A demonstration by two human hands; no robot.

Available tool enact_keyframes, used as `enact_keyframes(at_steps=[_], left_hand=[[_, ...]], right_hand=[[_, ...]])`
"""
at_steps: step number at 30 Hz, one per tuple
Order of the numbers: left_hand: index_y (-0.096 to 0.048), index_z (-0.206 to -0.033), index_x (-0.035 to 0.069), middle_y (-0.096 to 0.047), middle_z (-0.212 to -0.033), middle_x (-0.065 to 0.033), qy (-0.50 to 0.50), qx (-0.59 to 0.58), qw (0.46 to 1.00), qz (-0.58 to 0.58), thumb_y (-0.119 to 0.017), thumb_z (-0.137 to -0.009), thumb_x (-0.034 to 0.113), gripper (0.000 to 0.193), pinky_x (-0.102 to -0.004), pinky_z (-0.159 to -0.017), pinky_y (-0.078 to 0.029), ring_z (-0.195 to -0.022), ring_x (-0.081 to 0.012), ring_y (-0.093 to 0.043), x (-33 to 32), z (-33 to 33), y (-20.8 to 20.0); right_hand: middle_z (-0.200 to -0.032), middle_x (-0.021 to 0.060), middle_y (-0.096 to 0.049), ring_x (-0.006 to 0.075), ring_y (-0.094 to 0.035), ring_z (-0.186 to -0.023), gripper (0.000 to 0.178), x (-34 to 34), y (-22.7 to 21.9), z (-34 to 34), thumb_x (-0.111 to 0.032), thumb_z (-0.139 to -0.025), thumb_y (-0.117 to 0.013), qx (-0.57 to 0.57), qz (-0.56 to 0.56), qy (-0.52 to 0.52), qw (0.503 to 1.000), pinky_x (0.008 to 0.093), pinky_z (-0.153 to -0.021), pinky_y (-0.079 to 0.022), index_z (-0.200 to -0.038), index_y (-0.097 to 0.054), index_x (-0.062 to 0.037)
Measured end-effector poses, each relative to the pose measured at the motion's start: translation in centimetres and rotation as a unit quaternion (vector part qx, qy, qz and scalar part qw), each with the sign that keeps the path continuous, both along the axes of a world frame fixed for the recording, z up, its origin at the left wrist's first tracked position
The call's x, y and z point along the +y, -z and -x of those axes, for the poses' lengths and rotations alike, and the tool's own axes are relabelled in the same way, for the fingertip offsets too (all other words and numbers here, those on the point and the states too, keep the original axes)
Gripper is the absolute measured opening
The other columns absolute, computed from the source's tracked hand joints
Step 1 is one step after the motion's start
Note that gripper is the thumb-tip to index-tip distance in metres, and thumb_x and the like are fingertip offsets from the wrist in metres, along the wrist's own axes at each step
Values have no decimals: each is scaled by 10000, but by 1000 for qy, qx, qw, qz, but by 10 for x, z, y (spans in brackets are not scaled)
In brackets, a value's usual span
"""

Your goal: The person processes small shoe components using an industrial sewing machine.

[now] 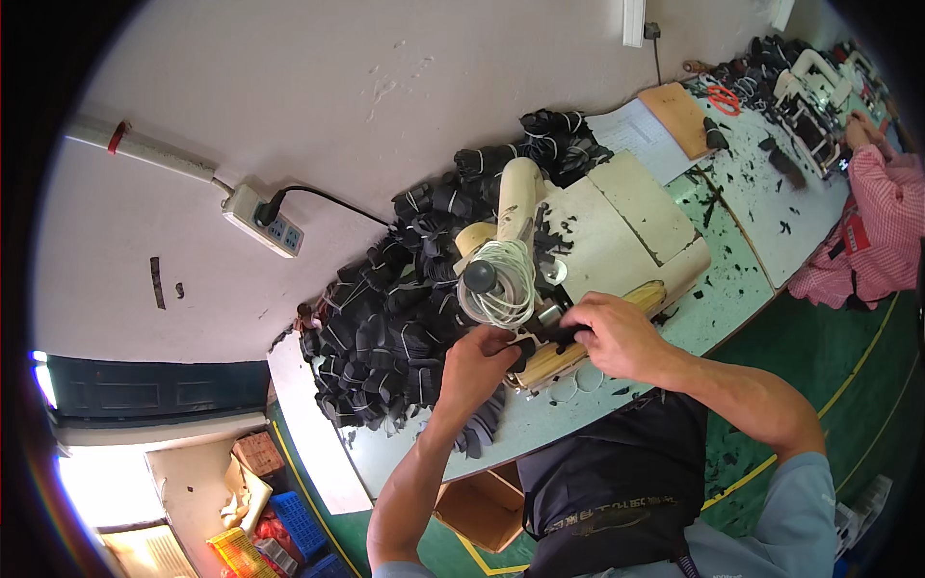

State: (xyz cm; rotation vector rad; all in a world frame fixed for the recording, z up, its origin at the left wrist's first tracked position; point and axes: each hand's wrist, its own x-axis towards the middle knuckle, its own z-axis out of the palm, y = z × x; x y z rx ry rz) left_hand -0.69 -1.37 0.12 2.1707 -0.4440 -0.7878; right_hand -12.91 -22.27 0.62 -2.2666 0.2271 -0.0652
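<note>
- A pale, scuffed wall [318,87] is seen behind the tabletop [390,458], with a white power strip [252,229] mounted on it.
- The tabletop's left and back are crowded by a heap of black bundles [405,337], many tied with light bands.
- The middle is taken up by a cream machine [617,226], with a coil of white cord [515,299] hung just beyond the hands.
- A dark piece [524,353] is held at the machine's near side; it is pinched by the fingers of the left hand [472,371], and dark material is pinched by the bent fingers of the right hand [621,335]; whether both grip one piece cannot be told.
- Dark scraps [713,205] are scattered over the tabletop; papers [626,135] and a brown board [677,118] are laid beyond the machine.
- Farther right, a co-worker's pink checked sleeve [886,197] is seen.
- The green floor [790,356] is crossed by yellow lines.
</note>
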Motion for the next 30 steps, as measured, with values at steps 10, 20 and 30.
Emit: enact_keyframes(at_steps=[10, 20, 30], left_hand=[[-667, -1101, -53, -741, -1005, -109, -36, 9, 991, 127, -722, -852, 28, 268, -275, -769, -572, -858, -137, -706, 0, 13, 5], [-661, -1122, 10, -685, -980, -114, -10, -152, 987, 54, -725, -823, 45, 308, -326, -788, -564, -826, -202, -710, -13, 25, 15], [-673, -1114, -12, -701, -876, -67, -293, -106, 950, -16, -670, -889, 82, 243, -274, -682, -528, -726, -122, -652, 163, 65, 63]], right_hand=[[-948, 152, -628, 358, -613, -980, 225, 11, -6, -5, -3, -816, -660, 6, 13, 12, 1000, 434, -870, -492, -1037, -676, -42], [-1001, 161, -640, 364, -615, -922, 335, 13, 14, -4, 19, -837, -631, -64, 30, -20, 997, 441, -853, -499, -1167, -617, -39], [-1093, 190, -606, 351, -594, -987, 344, -60, 21, -19, 39, -840, -589, -183, 439, 134, 869, 422, -825, -502, -1178, -640, 0]])
